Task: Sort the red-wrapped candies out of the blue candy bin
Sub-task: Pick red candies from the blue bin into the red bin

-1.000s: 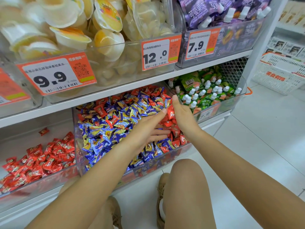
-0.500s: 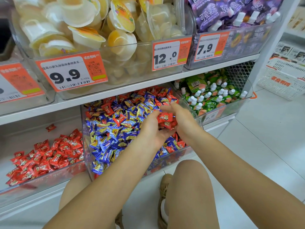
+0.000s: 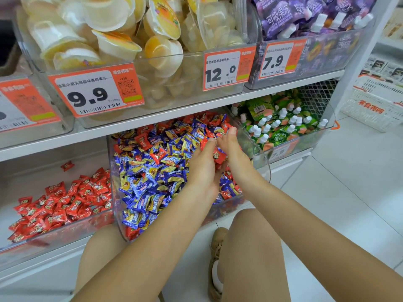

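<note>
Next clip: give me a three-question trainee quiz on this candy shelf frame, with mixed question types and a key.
1. True or false: the left hand and the right hand are cupped together around red candies above the blue candy bin.
2. Multiple choice: what fills the bin to the left of the blue candy bin? A) green pouches B) red-wrapped candies C) jelly cups
3. Fill in: the price tag on the jelly cup bin straight above reads ___.

Key: 1 true; 2 B; 3 9.9
</note>
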`<state>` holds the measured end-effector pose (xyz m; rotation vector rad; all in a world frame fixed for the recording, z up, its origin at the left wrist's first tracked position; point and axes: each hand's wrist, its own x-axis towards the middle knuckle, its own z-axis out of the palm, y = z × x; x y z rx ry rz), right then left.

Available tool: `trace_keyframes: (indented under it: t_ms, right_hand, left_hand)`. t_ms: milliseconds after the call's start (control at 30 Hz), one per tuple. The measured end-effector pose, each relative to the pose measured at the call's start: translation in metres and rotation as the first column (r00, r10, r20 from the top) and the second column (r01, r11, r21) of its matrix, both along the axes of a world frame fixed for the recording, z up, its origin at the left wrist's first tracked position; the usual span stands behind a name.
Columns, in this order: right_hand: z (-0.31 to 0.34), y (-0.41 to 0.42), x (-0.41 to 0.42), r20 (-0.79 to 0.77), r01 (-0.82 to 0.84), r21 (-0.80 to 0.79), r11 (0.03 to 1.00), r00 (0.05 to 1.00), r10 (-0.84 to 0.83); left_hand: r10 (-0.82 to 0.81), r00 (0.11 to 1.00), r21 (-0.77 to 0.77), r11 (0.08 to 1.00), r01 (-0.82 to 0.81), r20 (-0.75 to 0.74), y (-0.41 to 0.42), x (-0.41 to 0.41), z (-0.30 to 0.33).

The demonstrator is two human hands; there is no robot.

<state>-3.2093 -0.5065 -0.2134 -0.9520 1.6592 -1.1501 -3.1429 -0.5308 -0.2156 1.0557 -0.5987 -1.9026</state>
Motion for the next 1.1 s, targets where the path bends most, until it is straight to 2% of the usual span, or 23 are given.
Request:
trace_keyframes:
  t_ms: [33, 100, 167, 233, 300, 333, 367, 400, 500, 600, 667, 733, 767, 900, 1033, 1100]
  right_hand:
    - [0.003, 0.002, -0.007, -0.03, -0.015, -0.018, 1.0, 0.999, 0.014]
    - [0.011, 0.009, -0.032, -0.227, -0.05, -0.05, 0.998, 0.973, 0.037]
    - [0.012, 0.016, -0.064, -0.453, -0.09, -0.022, 0.996, 0.889, 0.07]
    - [0.01, 0.023, -0.087, -0.545, -0.166, 0.074, 0.983, 0.819, 0.179]
    - [0.004, 0.03, -0.094, -0.593, -0.273, 0.218, 0.937, 0.725, 0.349]
    - [0.001, 0.031, -0.094, -0.648, -0.308, 0.296, 0.904, 0.631, 0.427]
    - [-0.003, 0.031, -0.092, -0.688, -0.319, 0.348, 0.881, 0.551, 0.472]
    - [-0.009, 0.029, -0.089, -0.71, -0.302, 0.355, 0.885, 0.53, 0.465]
    - [-0.015, 0.02, -0.079, -0.669, -0.281, 0.425, 0.86, 0.543, 0.508]
    - [-0.017, 0.004, -0.075, -0.572, -0.257, 0.582, 0.772, 0.546, 0.613]
    - [-0.017, -0.004, -0.071, -0.52, -0.268, 0.69, 0.672, 0.463, 0.718]
    - [-0.011, -0.009, -0.068, -0.427, -0.302, 0.792, 0.531, 0.349, 0.834]
    - [-0.011, -0.01, -0.068, -0.396, -0.337, 0.804, 0.49, 0.313, 0.863]
    - [-0.005, 0.0, -0.065, -0.379, -0.391, 0.785, 0.481, 0.311, 0.871]
    - [-0.002, 0.005, -0.066, -0.337, -0.426, 0.755, 0.499, 0.402, 0.852]
    - [-0.005, 0.008, -0.07, -0.363, -0.431, 0.738, 0.519, 0.395, 0.844]
  left_hand:
    - [0.0, 0.999, -0.02, 1.0, 0.001, 0.052, -0.003, 0.002, 0.0]
    - [-0.059, 0.977, -0.13, 0.988, 0.087, 0.204, -0.007, 0.009, 0.002]
    - [-0.155, 0.901, -0.264, 0.924, 0.277, 0.404, -0.012, 0.02, 0.004]
    - [-0.182, 0.805, -0.338, 0.839, 0.426, 0.564, -0.016, 0.029, 0.002]
    - [-0.155, 0.756, -0.381, 0.788, 0.483, 0.636, -0.017, 0.036, -0.001]
    - [-0.136, 0.751, -0.404, 0.774, 0.487, 0.646, -0.017, 0.037, -0.003]
    - [-0.12, 0.744, -0.421, 0.76, 0.495, 0.658, -0.015, 0.038, -0.003]
    - [-0.103, 0.731, -0.435, 0.745, 0.506, 0.675, -0.014, 0.037, -0.005]
    - [-0.029, 0.676, -0.478, 0.684, 0.551, 0.737, -0.011, 0.035, -0.01]
    - [0.108, 0.622, -0.561, 0.567, 0.603, 0.776, -0.008, 0.037, -0.021]
    - [0.206, 0.59, -0.605, 0.488, 0.629, 0.78, -0.005, 0.043, -0.029]
    - [0.249, 0.58, -0.623, 0.449, 0.641, 0.776, -0.002, 0.05, -0.037]
    - [0.265, 0.584, -0.635, 0.437, 0.637, 0.768, -0.002, 0.053, -0.04]
    - [0.293, 0.587, -0.652, 0.434, 0.622, 0.755, -0.003, 0.058, -0.047]
    - [0.29, 0.58, -0.644, 0.445, 0.622, 0.761, -0.005, 0.057, -0.049]
    - [0.287, 0.576, -0.639, 0.451, 0.623, 0.765, -0.006, 0.057, -0.049]
